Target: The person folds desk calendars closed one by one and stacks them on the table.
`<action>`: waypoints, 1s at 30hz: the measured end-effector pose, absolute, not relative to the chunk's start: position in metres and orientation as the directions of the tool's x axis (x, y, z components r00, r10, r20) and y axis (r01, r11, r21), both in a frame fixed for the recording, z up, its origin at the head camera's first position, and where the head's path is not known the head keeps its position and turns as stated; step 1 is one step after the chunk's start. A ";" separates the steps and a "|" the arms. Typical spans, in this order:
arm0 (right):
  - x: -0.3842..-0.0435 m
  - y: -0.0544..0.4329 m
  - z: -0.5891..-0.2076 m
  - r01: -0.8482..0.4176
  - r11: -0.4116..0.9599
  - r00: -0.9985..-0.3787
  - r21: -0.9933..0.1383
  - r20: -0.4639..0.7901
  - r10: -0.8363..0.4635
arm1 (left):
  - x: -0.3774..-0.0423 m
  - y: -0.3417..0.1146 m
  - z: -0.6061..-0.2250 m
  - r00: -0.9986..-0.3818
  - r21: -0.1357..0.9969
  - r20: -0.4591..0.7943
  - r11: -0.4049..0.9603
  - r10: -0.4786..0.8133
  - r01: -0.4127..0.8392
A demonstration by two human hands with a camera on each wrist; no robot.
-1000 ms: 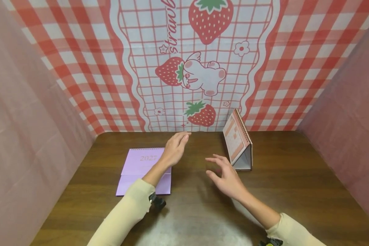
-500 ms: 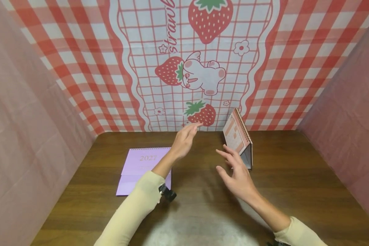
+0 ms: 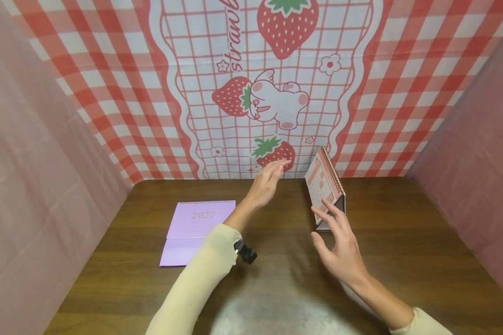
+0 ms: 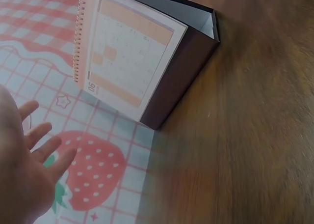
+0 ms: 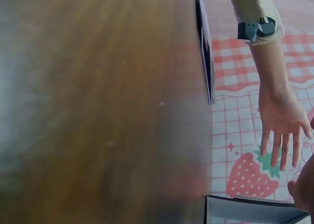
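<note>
A spiral-bound desk calendar (image 3: 320, 184) with a pink-and-white page stands propped up at the back right of the table. My left hand (image 3: 265, 186) hovers to its left, fingers extended and holding nothing. In the left wrist view, the palm (image 4: 19, 170) faces the calendar page (image 4: 130, 52) across a gap. My right hand (image 3: 341, 249), fingers spread and thumb apart, is in front of the calendar and overlaps its lower edge in the head view. It holds nothing. In the right wrist view, the calendar's open end (image 5: 255, 207) shows at the bottom edge.
A purple calendar (image 3: 188, 228) marked 2027 lies at the left of the wooden table (image 3: 276, 279), partly covered by my left sleeve (image 3: 205, 265). A strawberry-print cloth (image 3: 234, 139) hangs behind the table. Pink cloth (image 3: 478, 163) closes both sides.
Both hands have moved rightward, the left also farther back toward the cloth. My right hand now overlaps the standing calendar. More of the purple calendar's upper part shows. Both calendars stay in place.
</note>
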State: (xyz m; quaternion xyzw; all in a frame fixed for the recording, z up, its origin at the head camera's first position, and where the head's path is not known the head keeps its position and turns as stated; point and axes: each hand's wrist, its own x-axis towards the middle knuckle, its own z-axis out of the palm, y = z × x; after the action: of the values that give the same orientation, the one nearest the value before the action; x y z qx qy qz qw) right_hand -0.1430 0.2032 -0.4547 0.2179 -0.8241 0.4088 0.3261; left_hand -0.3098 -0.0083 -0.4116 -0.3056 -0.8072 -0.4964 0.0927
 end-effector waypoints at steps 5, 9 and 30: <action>-0.141 0.209 -0.453 -0.648 0.561 -0.658 -0.516 0.750 -0.071 | -0.316 0.000 -0.412 -0.801 0.764 0.442 0.299 0.404 0.572; -0.140 0.211 -0.450 -0.663 0.544 -0.644 -0.514 0.763 -0.064 | -0.320 0.006 -0.412 -0.806 0.771 0.438 0.295 0.397 0.564; -0.139 0.228 -0.442 -0.582 0.493 -0.716 -0.647 0.695 0.067 | -0.341 0.040 -0.412 -0.807 0.781 0.393 0.304 0.441 0.546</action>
State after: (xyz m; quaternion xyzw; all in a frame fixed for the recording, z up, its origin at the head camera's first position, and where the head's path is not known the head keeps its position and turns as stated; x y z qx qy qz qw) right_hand -0.1387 0.2281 -0.4417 0.1619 -0.7942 0.4766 0.3404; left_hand -0.3411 0.0399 -0.4117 -0.3061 -0.8057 -0.5044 0.0522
